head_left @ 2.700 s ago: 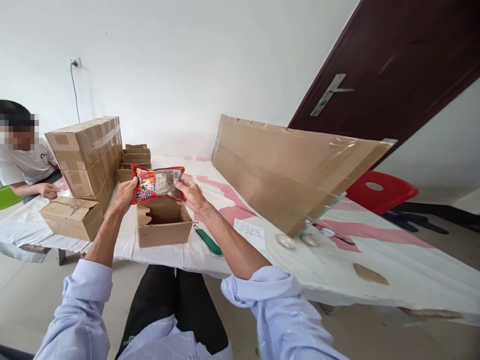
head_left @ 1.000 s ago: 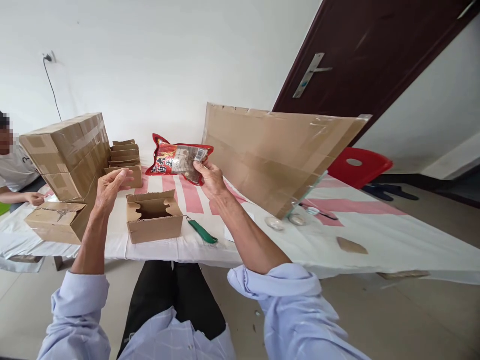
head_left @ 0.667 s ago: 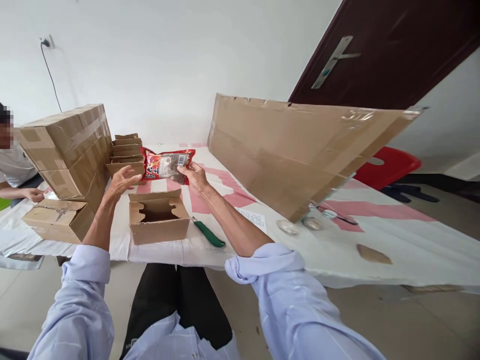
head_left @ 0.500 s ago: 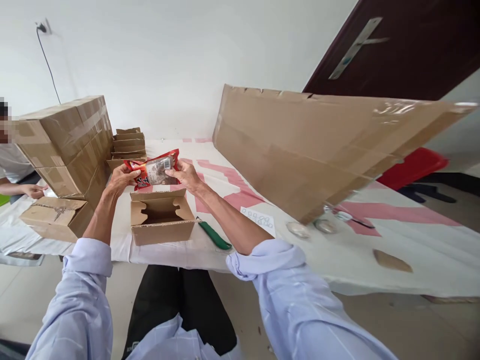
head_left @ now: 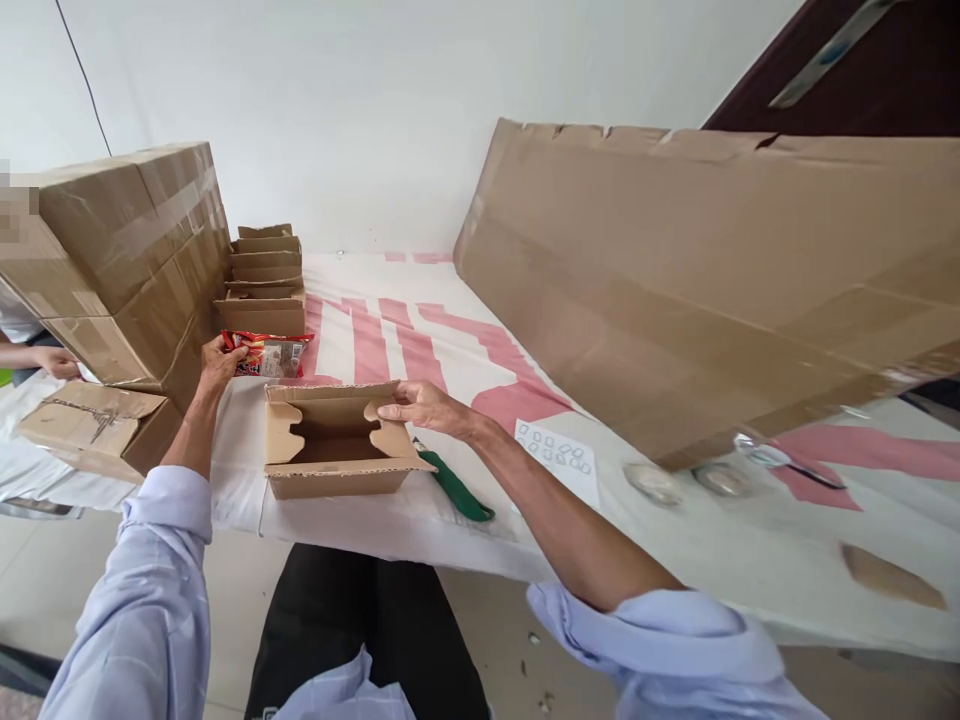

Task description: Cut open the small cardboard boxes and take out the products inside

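Note:
My left hand (head_left: 220, 362) grips the left end of a red plastic packet (head_left: 274, 357) with a pale label, held low near the small boxes at the back. In front of me stands an open cardboard box (head_left: 337, 482), its flaps raised and its inside dark. The fingers of my right hand (head_left: 424, 408) are closed on the right flap of this box. Just right of the box lies a green-handled tool (head_left: 459, 488).
Large taped cartons (head_left: 127, 230) are stacked at the left, with a closed box (head_left: 97, 425) before them. Several open boxes (head_left: 262, 290) line up behind. A big cardboard sheet (head_left: 675, 270) leans at the right, near a marked paper (head_left: 555, 455) and tape rolls (head_left: 652, 484). A person's hand (head_left: 58, 362) shows far left.
My right hand has let go of the packet and moved down to the box's right flap. My left hand has carried the packet slightly left. The view has shifted right.

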`<state>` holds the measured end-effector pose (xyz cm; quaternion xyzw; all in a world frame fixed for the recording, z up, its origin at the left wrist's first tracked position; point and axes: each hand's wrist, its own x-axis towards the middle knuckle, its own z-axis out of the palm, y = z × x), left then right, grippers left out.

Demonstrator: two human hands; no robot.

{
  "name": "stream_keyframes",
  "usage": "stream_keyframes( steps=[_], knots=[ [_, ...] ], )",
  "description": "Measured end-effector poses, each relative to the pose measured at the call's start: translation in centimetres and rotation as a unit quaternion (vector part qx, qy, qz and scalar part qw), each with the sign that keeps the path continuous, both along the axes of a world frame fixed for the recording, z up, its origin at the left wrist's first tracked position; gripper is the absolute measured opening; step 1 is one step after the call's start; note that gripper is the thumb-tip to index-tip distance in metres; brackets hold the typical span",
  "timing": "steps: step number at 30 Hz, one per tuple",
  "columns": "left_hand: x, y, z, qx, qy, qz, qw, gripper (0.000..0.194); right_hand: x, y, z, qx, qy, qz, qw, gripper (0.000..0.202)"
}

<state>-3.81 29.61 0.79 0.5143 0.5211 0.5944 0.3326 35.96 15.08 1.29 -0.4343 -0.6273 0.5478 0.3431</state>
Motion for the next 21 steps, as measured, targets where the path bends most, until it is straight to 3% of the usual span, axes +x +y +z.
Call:
stream_keyframes(
  steps=[5,10,12,14,17,19,21],
  knots=[
    [0.7,2.3,-0.1,-0.017,0.057,0.058,0.997,0.022,-2.1,0.0,-0.4,0.030,-0.010,-0.056,0.998,0.072],
    [0.3,1.4,0.8,-0.034,0.110,0.091,0.989,0.018,-3.7,2.9,-1.2,0.052,-0.015,-0.066,0.996,0.073],
    [-0.3,-0.7,2.0,-0.025,0.117,0.101,0.988,0.023,-4.7,4.7,-1.8,0.073,-0.018,-0.078,0.994,0.071],
    [-1.0,-4.3,3.4,0.021,0.121,0.118,0.985,0.030,-6.2,6.6,-2.2,0.083,-0.009,-0.090,0.992,0.064],
    [-1.2,-11.6,4.7,0.185,0.138,0.179,0.957,0.031,-9.1,9.3,-2.2,0.072,-0.001,-0.114,0.991,0.051],
    [-0.3,-15.9,4.5,0.217,0.155,0.207,0.941,0.022,-11.1,10.8,-1.9,0.064,0.000,-0.137,0.988,0.043],
    [1.0,-18.4,3.1,0.172,0.183,0.147,0.957,0.018,-12.6,11.8,-1.3,0.069,0.012,-0.147,0.987,0.034]
  ],
)
